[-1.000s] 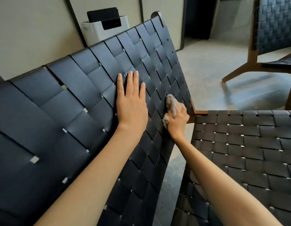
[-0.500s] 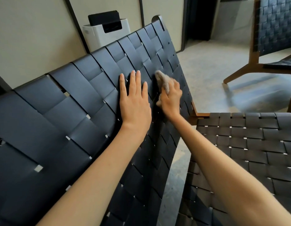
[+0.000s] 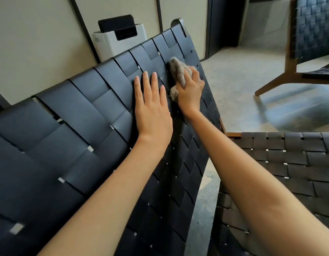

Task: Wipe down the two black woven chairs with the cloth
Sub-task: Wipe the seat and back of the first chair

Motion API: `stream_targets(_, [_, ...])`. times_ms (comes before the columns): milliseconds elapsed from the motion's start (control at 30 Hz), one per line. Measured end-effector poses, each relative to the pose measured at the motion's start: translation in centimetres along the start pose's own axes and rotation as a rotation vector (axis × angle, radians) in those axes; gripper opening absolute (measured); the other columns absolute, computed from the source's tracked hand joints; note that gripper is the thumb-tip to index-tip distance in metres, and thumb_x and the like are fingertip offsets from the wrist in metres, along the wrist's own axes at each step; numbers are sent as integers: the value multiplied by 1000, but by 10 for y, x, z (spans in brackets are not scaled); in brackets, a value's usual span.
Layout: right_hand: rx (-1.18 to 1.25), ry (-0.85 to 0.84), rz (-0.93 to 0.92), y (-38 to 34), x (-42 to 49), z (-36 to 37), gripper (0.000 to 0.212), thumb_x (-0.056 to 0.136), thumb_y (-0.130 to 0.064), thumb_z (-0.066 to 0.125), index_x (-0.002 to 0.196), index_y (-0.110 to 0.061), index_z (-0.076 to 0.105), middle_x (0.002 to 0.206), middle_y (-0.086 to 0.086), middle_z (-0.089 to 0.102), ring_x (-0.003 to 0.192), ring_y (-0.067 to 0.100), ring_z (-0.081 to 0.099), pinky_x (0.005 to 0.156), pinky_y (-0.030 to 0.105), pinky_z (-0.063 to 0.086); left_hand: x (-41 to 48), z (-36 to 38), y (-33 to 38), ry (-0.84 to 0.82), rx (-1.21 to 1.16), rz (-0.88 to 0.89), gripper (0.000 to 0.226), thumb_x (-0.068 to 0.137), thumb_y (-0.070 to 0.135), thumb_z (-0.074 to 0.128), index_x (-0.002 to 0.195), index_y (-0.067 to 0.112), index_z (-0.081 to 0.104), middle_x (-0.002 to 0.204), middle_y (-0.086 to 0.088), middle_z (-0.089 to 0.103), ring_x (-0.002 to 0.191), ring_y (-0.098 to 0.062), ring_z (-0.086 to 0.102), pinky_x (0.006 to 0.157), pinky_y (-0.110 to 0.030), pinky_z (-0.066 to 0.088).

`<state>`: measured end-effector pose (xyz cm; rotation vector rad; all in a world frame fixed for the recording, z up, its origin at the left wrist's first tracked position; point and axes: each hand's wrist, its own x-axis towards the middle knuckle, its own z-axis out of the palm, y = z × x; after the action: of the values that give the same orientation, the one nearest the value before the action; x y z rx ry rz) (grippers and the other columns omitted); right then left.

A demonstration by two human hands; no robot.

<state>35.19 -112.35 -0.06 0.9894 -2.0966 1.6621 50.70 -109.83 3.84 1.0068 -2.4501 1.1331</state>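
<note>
- The backrest of the chair in front of us is made of broad, flat black straps, smooth and faintly glossy, woven over and under. It leans back toward the wall, and its long axis climbs from lower left to a rounded corner at upper right.
- Our left hand lies flat on the weave, fingers straight and slightly spread, holding nothing.
- Our right hand, just beside it, curls round a fuzzy grey-beige cloth. The cloth is bunched into a lump that runs up the slope and is pressed on the upper straps.
- The woven seat at right seems to belong to the same chair, though the joint is partly hidden.
- A second chair, with the same weave on a wooden frame, stands well apart on the pale speckled floor.
- Behind the backrest, a white boxy appliance with a black top stands against a beige panelled wall.
</note>
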Motion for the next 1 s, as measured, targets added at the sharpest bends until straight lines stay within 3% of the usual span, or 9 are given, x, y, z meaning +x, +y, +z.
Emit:
stream_targets(100, [-5, 15, 85, 38, -34, -7, 39, 94, -12, 48, 132, -19, 55, 140, 6, 42, 114, 30, 36, 98, 36, 35, -1, 3, 5, -14, 5, 29, 66, 98, 53, 22, 153, 21, 2, 159, -18, -8, 141, -50, -10, 112, -59, -8])
stream_targets(233, [-83, -17, 302, 92, -77, -18, 41, 95, -8, 48, 136, -16, 52, 144, 9, 38, 118, 34, 35, 88, 17, 23, -1, 5, 6, -2, 7, 55, 61, 97, 54, 16, 152, 31, 3, 159, -17, -7, 139, -53, -11, 111, -60, -9])
stream_targets(300, [-130, -24, 428, 115, -100, -25, 43, 97, -8, 45, 139, -15, 48, 145, 10, 37, 120, 36, 35, 86, 19, 22, -1, 6, 6, 12, 12, 57, 60, 97, 54, 15, 151, 32, 3, 159, -17, -7, 139, -54, -11, 111, -61, -9])
stream_targets(433, [-135, -21, 648, 137, -129, -33, 41, 101, -19, 41, 142, -19, 43, 144, 10, 36, 123, 36, 36, 103, 31, 24, -2, 8, 7, 29, 10, 58, 60, 97, 54, 14, 152, 33, 3, 159, -18, -6, 139, -54, -10, 112, -61, -8])
stream_targets(633, [-120, 43, 781, 140, -80, -25, 38, 103, -33, 37, 138, -24, 48, 139, 11, 42, 125, 36, 36, 102, 40, 26, 0, 12, 10, 61, 1, 55, 59, 97, 54, 14, 151, 32, 4, 158, -21, -7, 138, -56, -9, 112, -61, -6])
stream_targets(833, [-77, 72, 918, 161, -51, -21, 42, 102, -30, 37, 143, -20, 42, 145, 12, 37, 129, 39, 32, 105, 40, 26, 9, 17, 18, 64, -31, 81, 59, 99, 50, 16, 152, 28, 3, 156, -26, -10, 143, -44, -10, 112, -59, -10])
stream_targets(900, [-73, 77, 894, 155, -47, -19, 41, 103, -27, 35, 142, -20, 43, 144, 10, 37, 129, 37, 31, 104, 41, 27, 10, 17, 18, 62, -25, 85, 59, 99, 50, 15, 152, 27, 2, 155, -27, -10, 144, -43, -10, 111, -59, -11])
stream_targets(1000, [-71, 104, 700, 133, -33, -18, 37, 103, -24, 34, 136, -20, 51, 137, 11, 45, 126, 31, 38, 106, 41, 24, 10, 15, 18, 53, -12, 89, 58, 100, 49, 14, 152, 27, 1, 155, -28, -10, 144, -43, -10, 110, -59, -11])
